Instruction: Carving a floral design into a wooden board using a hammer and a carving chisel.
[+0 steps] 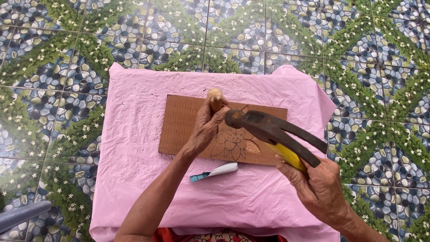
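Note:
A brown wooden board with a drawn flower pattern lies on a pink sheet. My left hand grips a chisel with a pale wooden handle, held upright on the board near the flower's top. My right hand holds a claw hammer with a yellow handle. Its dark rusty head hovers just right of the chisel handle, close to my left hand. Part of the flower looks carved at its right side.
A small rolled white and blue packet lies on the pink sheet just below the board. The sheet rests on a floor of pebble-and-flower patterned tiles. A grey object pokes in at the lower left.

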